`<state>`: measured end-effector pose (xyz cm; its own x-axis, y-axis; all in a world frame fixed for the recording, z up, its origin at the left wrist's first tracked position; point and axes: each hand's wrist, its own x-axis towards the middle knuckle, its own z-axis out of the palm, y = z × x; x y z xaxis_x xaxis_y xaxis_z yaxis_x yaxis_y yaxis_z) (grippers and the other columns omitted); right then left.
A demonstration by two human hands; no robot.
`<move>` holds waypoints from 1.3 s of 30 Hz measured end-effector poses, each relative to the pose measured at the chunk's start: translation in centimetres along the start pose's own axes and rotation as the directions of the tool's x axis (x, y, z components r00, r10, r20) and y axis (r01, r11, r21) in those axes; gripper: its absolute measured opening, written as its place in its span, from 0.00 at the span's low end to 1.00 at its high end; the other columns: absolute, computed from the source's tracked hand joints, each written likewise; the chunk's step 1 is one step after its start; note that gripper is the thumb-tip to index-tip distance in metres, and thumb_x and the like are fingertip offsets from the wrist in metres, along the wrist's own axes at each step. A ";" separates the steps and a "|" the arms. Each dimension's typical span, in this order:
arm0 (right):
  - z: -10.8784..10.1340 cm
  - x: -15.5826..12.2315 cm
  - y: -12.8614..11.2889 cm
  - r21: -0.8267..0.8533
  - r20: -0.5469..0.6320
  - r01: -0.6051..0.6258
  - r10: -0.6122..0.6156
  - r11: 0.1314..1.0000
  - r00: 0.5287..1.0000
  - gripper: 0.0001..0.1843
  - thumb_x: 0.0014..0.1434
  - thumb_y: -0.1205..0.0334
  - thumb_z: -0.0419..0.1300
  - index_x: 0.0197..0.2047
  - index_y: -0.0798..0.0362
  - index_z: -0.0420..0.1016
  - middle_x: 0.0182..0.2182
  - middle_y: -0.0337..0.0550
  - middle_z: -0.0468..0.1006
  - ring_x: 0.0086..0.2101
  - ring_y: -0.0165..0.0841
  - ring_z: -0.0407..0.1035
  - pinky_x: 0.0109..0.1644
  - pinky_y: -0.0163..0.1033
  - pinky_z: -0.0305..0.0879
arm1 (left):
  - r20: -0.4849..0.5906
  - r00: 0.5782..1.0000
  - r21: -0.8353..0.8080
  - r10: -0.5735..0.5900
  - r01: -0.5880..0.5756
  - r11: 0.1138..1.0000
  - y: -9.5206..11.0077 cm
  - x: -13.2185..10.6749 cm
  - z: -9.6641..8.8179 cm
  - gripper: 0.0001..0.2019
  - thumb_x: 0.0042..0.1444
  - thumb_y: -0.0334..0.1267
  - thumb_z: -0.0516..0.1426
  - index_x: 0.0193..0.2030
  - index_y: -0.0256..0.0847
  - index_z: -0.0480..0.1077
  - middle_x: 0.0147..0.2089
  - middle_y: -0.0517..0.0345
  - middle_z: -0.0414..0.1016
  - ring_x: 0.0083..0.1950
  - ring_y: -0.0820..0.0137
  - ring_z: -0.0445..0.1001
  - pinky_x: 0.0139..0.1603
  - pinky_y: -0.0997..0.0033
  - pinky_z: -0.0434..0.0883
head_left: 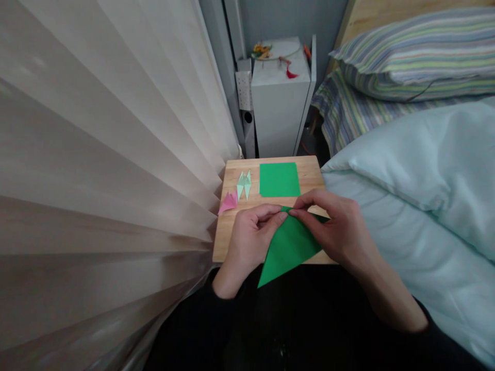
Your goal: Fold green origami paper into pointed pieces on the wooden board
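A green paper folded into a triangle [288, 247] hangs over the near edge of a small wooden table [309, 172]. My left hand [249, 239] pinches its upper corner from the left. My right hand [336, 229] pinches the same corner from the right, fingertips meeting my left thumb. Both hands are closed on the paper. Farther back on the table lies a flat square stack of green paper [279, 179]. To its left sit a folded pale-green paper figure [244, 184] and a folded pink one [229, 202].
A beige pleated curtain [96, 180] fills the left side. A pale-blue duvet [421, 190] and a striped pillow [417, 56] lie on the bed at right. A white cabinet [279, 98] stands behind the table. My dark-clothed lap is below.
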<state>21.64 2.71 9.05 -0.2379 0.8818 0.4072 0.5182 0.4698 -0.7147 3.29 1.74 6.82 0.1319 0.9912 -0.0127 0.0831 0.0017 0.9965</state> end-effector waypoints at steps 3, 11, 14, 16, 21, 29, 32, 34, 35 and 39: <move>0.2 0.0 0.5 0.040 0.031 -0.047 0.046 0.998 0.998 0.06 0.65 0.65 0.65 0.35 0.47 0.76 0.30 0.39 0.83 0.33 0.36 0.78 0.40 0.40 0.74 | 0.001 1.000 0.005 -0.006 0.006 1.000 -0.3 0.2 0.1 0.06 0.62 0.38 0.63 0.38 0.39 0.82 0.36 0.55 0.85 0.35 0.67 0.82 0.36 0.70 0.78; 1.0 -0.1 1.1 0.113 0.061 -0.121 0.114 0.986 0.992 0.04 0.63 0.65 0.66 0.35 0.50 0.78 0.31 0.40 0.83 0.34 0.37 0.78 0.40 0.40 0.74 | 0.015 1.000 0.033 0.002 -0.003 0.999 -0.7 0.1 0.0 0.08 0.62 0.38 0.62 0.37 0.39 0.82 0.34 0.55 0.85 0.32 0.69 0.79 0.33 0.73 0.74; 1.0 -0.1 1.1 0.130 0.065 -0.132 0.125 0.983 0.990 0.03 0.63 0.66 0.67 0.36 0.51 0.79 0.31 0.40 0.84 0.34 0.36 0.78 0.40 0.40 0.73 | 0.022 1.000 0.047 0.010 -0.011 0.999 -0.7 0.1 0.0 0.08 0.62 0.38 0.62 0.37 0.39 0.83 0.35 0.55 0.85 0.32 0.69 0.80 0.33 0.73 0.74; 1.0 -0.1 1.0 0.133 0.072 -0.138 0.129 0.981 0.989 0.03 0.63 0.66 0.67 0.36 0.51 0.79 0.31 0.39 0.83 0.33 0.35 0.78 0.39 0.39 0.72 | 0.026 0.999 0.060 0.018 -0.020 0.998 -0.7 0.1 0.0 0.08 0.63 0.38 0.61 0.37 0.39 0.83 0.35 0.55 0.85 0.32 0.69 0.79 0.33 0.73 0.74; 1.0 0.0 1.0 0.124 0.102 -0.148 0.136 0.981 0.985 0.04 0.64 0.66 0.66 0.36 0.51 0.80 0.31 0.38 0.83 0.33 0.34 0.77 0.39 0.38 0.70 | 0.032 0.999 0.086 0.037 -0.040 0.996 -0.6 0.1 0.0 0.09 0.63 0.37 0.61 0.37 0.39 0.83 0.34 0.55 0.85 0.32 0.71 0.79 0.32 0.74 0.73; 1.1 -0.1 1.4 0.051 0.172 -0.157 0.146 0.986 0.974 0.07 0.66 0.66 0.63 0.34 0.52 0.79 0.30 0.40 0.83 0.33 0.34 0.76 0.37 0.38 0.66 | -0.025 0.998 0.200 0.066 -0.060 0.978 -0.4 0.2 0.0 0.10 0.64 0.35 0.59 0.34 0.38 0.81 0.31 0.57 0.82 0.31 0.71 0.76 0.31 0.75 0.71; 1.1 -0.1 1.4 0.044 0.186 -0.164 0.153 0.985 0.970 0.08 0.66 0.66 0.62 0.34 0.52 0.78 0.29 0.39 0.82 0.32 0.34 0.76 0.37 0.38 0.66 | -0.013 0.996 0.243 0.088 -0.082 0.967 -0.4 0.1 0.0 0.11 0.64 0.34 0.58 0.33 0.38 0.80 0.28 0.59 0.79 0.29 0.72 0.74 0.29 0.76 0.69; 1.1 -0.1 1.4 0.038 0.198 -0.170 0.159 0.985 0.967 0.08 0.67 0.65 0.62 0.33 0.52 0.77 0.28 0.39 0.81 0.31 0.33 0.74 0.36 0.37 0.65 | 0.002 0.995 0.269 0.102 -0.098 0.958 -0.4 0.1 0.1 0.12 0.65 0.34 0.57 0.33 0.38 0.80 0.26 0.60 0.77 0.27 0.73 0.73 0.28 0.76 0.68; 1.1 -0.2 1.4 0.034 0.202 -0.171 0.161 0.985 0.966 0.09 0.67 0.65 0.62 0.32 0.52 0.77 0.28 0.39 0.81 0.31 0.33 0.74 0.36 0.37 0.64 | 0.007 0.994 0.275 0.107 -0.105 0.956 -0.5 0.2 0.1 0.11 0.65 0.34 0.57 0.33 0.38 0.80 0.26 0.61 0.77 0.27 0.73 0.73 0.28 0.76 0.68; 1.1 -0.2 1.5 0.013 0.201 -0.172 0.166 0.985 0.965 0.11 0.67 0.65 0.62 0.31 0.52 0.75 0.27 0.38 0.79 0.29 0.32 0.72 0.35 0.37 0.62 | -0.028 0.993 0.168 0.112 -0.106 0.980 -0.9 0.3 0.2 0.05 0.62 0.33 0.61 0.37 0.39 0.80 0.33 0.58 0.82 0.34 0.72 0.79 0.34 0.76 0.74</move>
<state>21.53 3.23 7.28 -0.3090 0.9375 0.1601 0.5405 0.3116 -0.7815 3.46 1.98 5.86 0.1123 0.9885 0.1012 0.2339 -0.1253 0.9642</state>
